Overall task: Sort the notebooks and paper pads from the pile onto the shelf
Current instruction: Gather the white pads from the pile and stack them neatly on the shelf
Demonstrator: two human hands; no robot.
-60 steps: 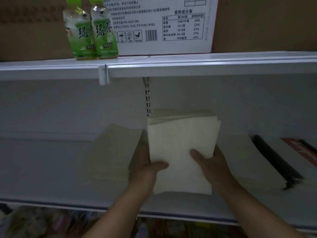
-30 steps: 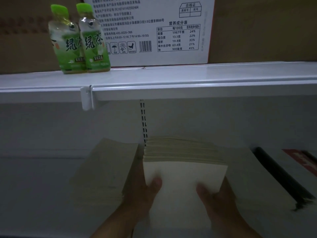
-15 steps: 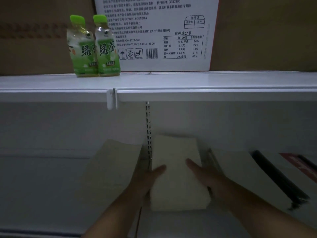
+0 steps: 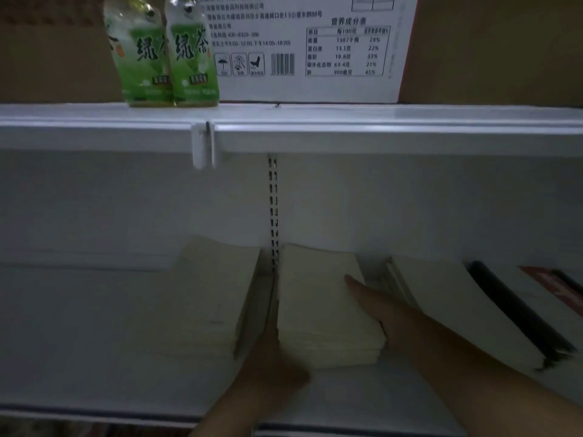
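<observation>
From the head camera we see little clearly: the light is dim, the lower shelf is in shadow, and our left hand is a dark shape whose fingers slip out of sight into the gap beside the stack of cream paper pads, so we cannot tell how far that hand is open or whether it grips anything. The two green tea bottles on the upper shelf are cut off at the top edge; their labels read 绿茶. Behind them a white carton label shows a barcode, handling symbols, the hours 14:00–18:00 and a nutrition table headed 营养成分表, with figures such as 1987, 13.1 and 63.4. At the far right a red-printed cover is cropped and unreadable. Our right hand lies flat and open, fingers straight, pressed along the right side of the stack with a fingertip on its top; it clasps nothing. The stack lies flat on the lower shelf, just right of the slotted upright, between a darker pad pile and a large pale notebook with a black spine.
</observation>
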